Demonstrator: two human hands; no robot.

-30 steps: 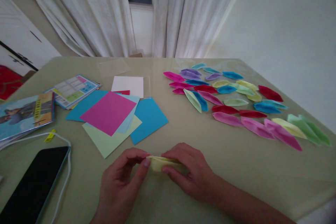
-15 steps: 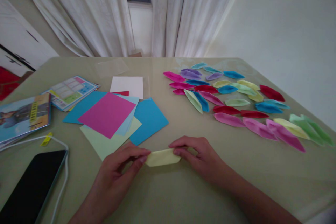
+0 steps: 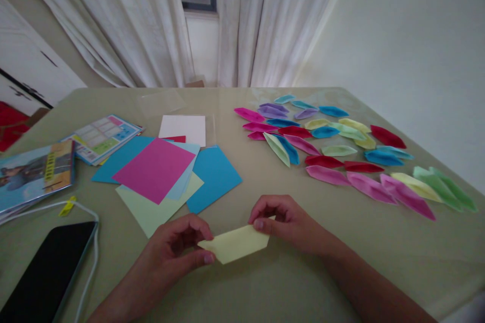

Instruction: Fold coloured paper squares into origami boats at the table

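A pale yellow folded paper [image 3: 238,243] is stretched between my two hands, low over the front of the table. My left hand [image 3: 182,247] pinches its left point between thumb and fingers. At the upper right end, my right hand [image 3: 284,219] grips the paper with thumb and curled fingers, covering that corner. The paper has slanted ends, and its broad face is turned toward me. Just beyond my left hand lie loose square sheets: a magenta sheet [image 3: 155,169], a pale green sheet [image 3: 146,209] and a blue sheet [image 3: 215,176].
Several folded paper boats [image 3: 328,174] in many colours spread over the table's right side. On the left are a black phone [image 3: 49,267], a white cable [image 3: 95,252], a picture booklet [image 3: 34,176] and a printed card [image 3: 106,136]. A white square [image 3: 182,128] lies farther back.
The yellow paper has tilted, its right end higher, and shows more of its face. My left hand has shifted slightly left and down; both hands still hold it.
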